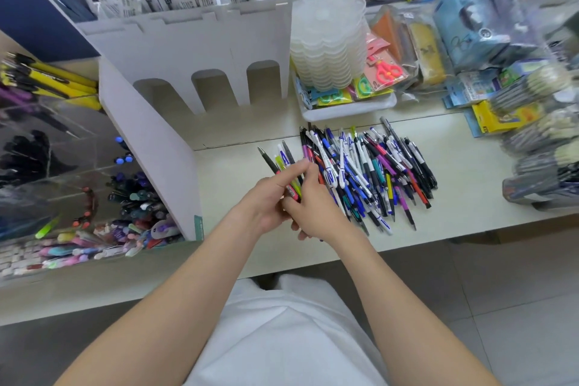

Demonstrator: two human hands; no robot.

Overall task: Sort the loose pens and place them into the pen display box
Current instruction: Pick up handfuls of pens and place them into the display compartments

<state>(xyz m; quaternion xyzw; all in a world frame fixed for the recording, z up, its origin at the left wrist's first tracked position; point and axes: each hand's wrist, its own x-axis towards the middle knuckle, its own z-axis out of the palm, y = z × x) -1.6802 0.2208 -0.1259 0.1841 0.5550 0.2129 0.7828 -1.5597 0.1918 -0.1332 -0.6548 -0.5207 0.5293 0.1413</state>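
A heap of loose pens [369, 172] in blue, white, black, purple and red lies on the pale counter [470, 185], right of centre. My left hand [266, 197] holds a small bunch of pens [283, 163], among them a black, a yellow-green and a white one, fanned out up and to the left. My right hand [308, 200] sits against the left hand and pinches the same bunch from the right side. The clear pen display box [62, 178], with compartments full of pens, stands at the far left behind a white divider panel [150, 153].
A white cardboard display stand [203, 50] rises behind the hands. At the back is a white tray [347, 110] with a stack of translucent scalloped dishes [329, 37] and packaged scissors [387, 70]. Bagged stationery [532, 141] crowds the right. The counter's front edge runs below my wrists.
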